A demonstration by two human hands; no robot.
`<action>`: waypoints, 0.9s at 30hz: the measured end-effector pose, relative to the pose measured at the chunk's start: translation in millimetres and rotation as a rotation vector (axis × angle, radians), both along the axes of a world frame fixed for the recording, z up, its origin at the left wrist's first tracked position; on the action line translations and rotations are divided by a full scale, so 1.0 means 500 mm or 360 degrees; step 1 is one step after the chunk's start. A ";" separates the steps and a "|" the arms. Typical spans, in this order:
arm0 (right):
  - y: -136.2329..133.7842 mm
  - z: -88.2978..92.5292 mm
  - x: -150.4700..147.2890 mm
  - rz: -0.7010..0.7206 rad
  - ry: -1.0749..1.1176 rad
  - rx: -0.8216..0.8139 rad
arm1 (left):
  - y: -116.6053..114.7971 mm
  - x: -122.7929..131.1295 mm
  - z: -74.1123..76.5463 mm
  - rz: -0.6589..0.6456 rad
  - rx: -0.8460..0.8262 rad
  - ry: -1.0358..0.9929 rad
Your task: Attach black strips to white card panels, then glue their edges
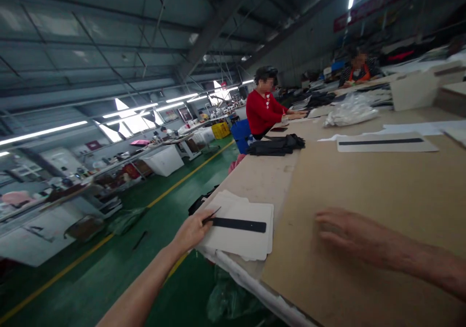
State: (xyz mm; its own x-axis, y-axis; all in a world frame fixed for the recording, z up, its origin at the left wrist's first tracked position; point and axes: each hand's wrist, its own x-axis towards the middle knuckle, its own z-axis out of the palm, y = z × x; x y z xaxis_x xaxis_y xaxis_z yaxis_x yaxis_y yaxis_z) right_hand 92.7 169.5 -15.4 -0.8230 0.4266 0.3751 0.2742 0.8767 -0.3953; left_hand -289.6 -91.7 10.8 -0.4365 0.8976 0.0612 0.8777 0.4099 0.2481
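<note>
My left hand (pixel 191 230) is at the table's near left corner, its fingers pinched on the left end of a long black strip (pixel 238 225). The strip lies flat on a stack of white card sheets (pixel 242 242). My right hand (pixel 351 234) rests palm down on the brown cardboard tabletop (pixel 364 191), fingers stretched out towards the left, a little blurred, with nothing in it. About a hand's width of bare cardboard separates it from the white stack.
Farther along the table lie a pile of black fabric (pixel 276 146), a white sheet with a black strip (pixel 386 142), crumpled plastic (pixel 349 113) and a box (pixel 413 91). A person in red (pixel 264 108) and another person (pixel 358 69) sit at the far end. The green floor aisle (pixel 145 210) runs left.
</note>
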 end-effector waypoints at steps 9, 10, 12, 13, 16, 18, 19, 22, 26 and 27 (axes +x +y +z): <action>-0.239 0.023 -0.240 0.0561 -0.0553 0.0257 | -0.048 0.007 -0.112 0.0141 0.0117 -0.0136; -0.239 0.016 -0.249 0.0531 -0.0609 0.0302 | -0.051 0.006 -0.112 0.0131 0.0114 -0.0144; -0.239 0.011 -0.260 0.0521 -0.0657 0.0382 | -0.058 0.000 -0.112 0.0096 0.0093 -0.0160; -0.239 0.012 -0.263 0.0541 -0.0660 0.0421 | -0.061 -0.004 -0.112 0.0080 0.0077 -0.0167; -0.237 0.022 -0.267 0.0615 -0.0682 0.0531 | -0.067 -0.021 -0.112 0.0032 0.0018 -0.0180; -0.231 0.030 -0.270 0.0654 -0.0700 0.0570 | -0.070 -0.032 -0.110 -0.0004 -0.0025 -0.0180; -0.227 0.033 -0.272 0.0675 -0.0709 0.0581 | -0.071 -0.035 -0.109 -0.0022 -0.0045 -0.0178; -0.212 0.039 -0.282 0.0749 -0.0740 0.0603 | -0.075 -0.036 -0.104 -0.0050 -0.0081 -0.0152; -0.207 0.041 -0.298 0.0727 -0.0747 0.0639 | -0.084 -0.026 -0.111 -0.0097 -0.0052 -0.0058; -0.208 0.041 -0.302 0.0712 -0.0746 0.0646 | -0.085 -0.026 -0.114 -0.0115 -0.0032 -0.0023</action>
